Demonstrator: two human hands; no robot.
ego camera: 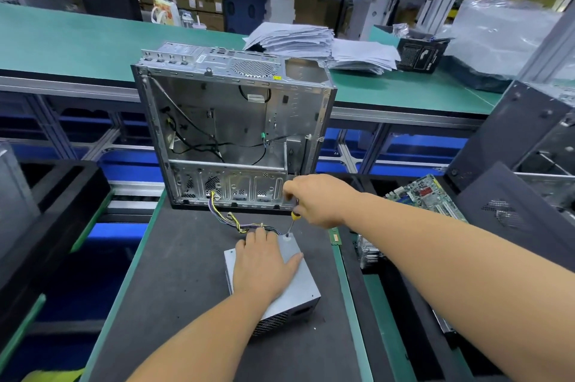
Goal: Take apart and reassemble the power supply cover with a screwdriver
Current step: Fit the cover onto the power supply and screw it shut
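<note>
Low centre of frame: your left hand (264, 266) lies flat on the grey metal power supply box (298, 285), cover still on; right hand (317, 199) grips the yellow-handled screwdriver (294, 219) at a corner screw, so you're probably early on.

Bright, even overhead light is filling the scene, casting only soft, faint shadows on the dark desk (186, 272). The metal computer case (233, 120) is giving off mild glare. The wide lens is bending straight lines near the edges, and the background shelves are looking slightly soft and blurred.
</note>
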